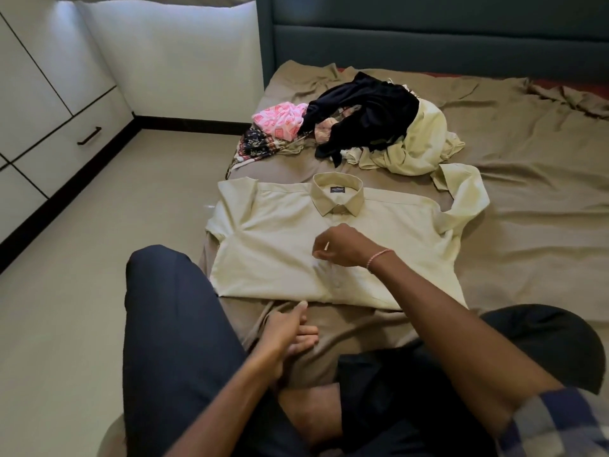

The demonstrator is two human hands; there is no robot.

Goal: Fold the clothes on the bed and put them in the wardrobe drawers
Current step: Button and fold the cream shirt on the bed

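Two knees in smooth dark trousers [171, 324] frame the near edge; beyond them stands one bed [543, 252], its brown sheet [510, 153] creased, backed by one padded teal headboard [428, 37]; one flat white wardrobe [39, 103] at the left shows one drawer [62, 150] with one slim black bar handle [89, 136]; one pale yellow-green shirt [280, 245] lies flat, front up, by the bed's left edge, its collar [337, 199] pointing away and one long sleeve [468, 196] curling outward; one crumpled heap [362, 120] behind it holds at least four garments: black, pink-patterned, floral, pale; the right hand [342, 247], fingers curled, pinches the shirt's front; the left hand [290, 328] rests loosely on the sheet and grips nothing, thumb tip at the hem; one pink thread band [379, 258] circles the right wrist.
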